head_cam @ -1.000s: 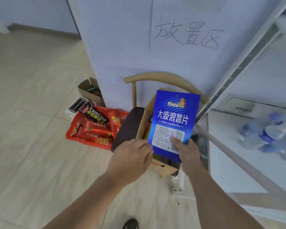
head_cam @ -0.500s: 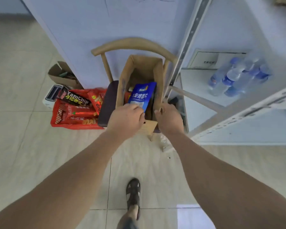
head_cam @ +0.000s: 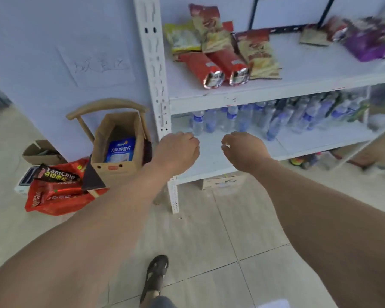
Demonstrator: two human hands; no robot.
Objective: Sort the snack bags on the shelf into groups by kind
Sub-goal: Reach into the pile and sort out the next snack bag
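A blue snack bag (head_cam: 120,150) stands inside a cardboard box (head_cam: 115,172) on a wooden chair (head_cam: 102,106). On the white shelf (head_cam: 298,83) lie two red snack bags (head_cam: 213,65), tan bags (head_cam: 257,53), a yellow-green bag (head_cam: 182,38) and purple bags (head_cam: 371,43). My left hand (head_cam: 176,150) and my right hand (head_cam: 242,150) hang side by side in front of the lower shelf, fingers loosely curled, holding nothing.
Water bottles (head_cam: 276,118) fill the lower shelf. A red bin (head_cam: 53,205) with YamChip packs (head_cam: 58,174) sits on the floor left of the chair, near a small carton (head_cam: 42,152). A white shelf post (head_cam: 156,85) stands between box and shelf. My sandalled foot (head_cam: 155,278) is on the tiles.
The blue bag went from my right hand into the cardboard box. Both hands let go and moved right, away from the box toward the shelf; my view swung to the shelf.
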